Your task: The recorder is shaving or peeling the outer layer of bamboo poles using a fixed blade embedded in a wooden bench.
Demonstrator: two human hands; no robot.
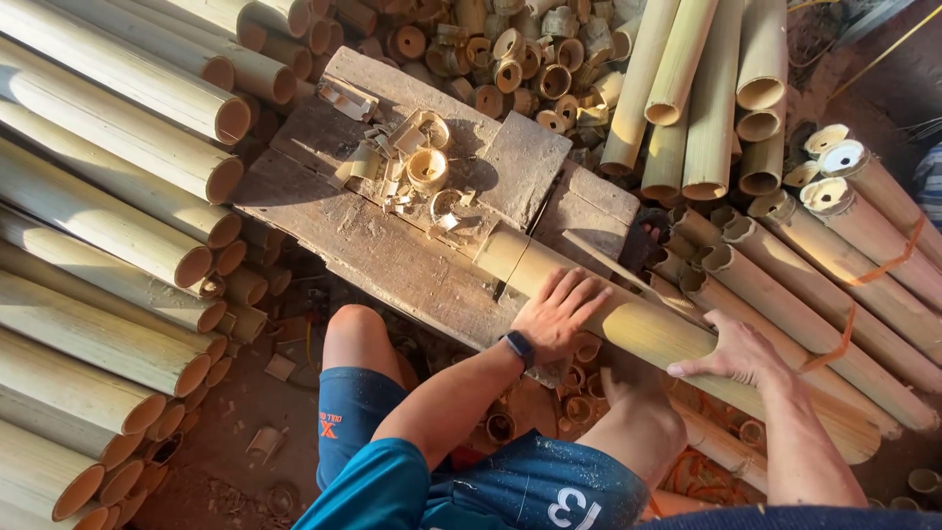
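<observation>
**Both hands on a bamboo pole across a wooden block**

A long, pale yellow bamboo pole (628,319) lies at a slant across the near right corner of a weathered grey-brown wooden chopping block (392,245), its cut end resting on the block and its length running down to the right over the person's knee. The left hand (559,312), with a dark watch on its wrist, lies flat on top of the pole near the cut end, palm down, fingers straight and slightly spread, pressing on the rounded surface. The right hand (731,351) cups the pole further down its length, fingers curled against its side and thumb stretched out toward the left; it touches the pole without fully closing around it.

On the block's top, beyond the pole's end, lies a small heap of short bamboo ring offcuts and splinters (412,167), pale and curled. Behind the block sits a larger pile of cut bamboo rings and stubs (520,59).

To the left, thick bamboo poles are stacked (108,196) with their hollow ends facing the block. To the right, more bamboo poles (824,265) lie side by side, some tied with orange straps, and a further bundle (697,88) stands at the upper right. The person wears blue shorts (491,481), knees bare, above a reddish dirt floor (245,412) strewn with bamboo scraps.
</observation>
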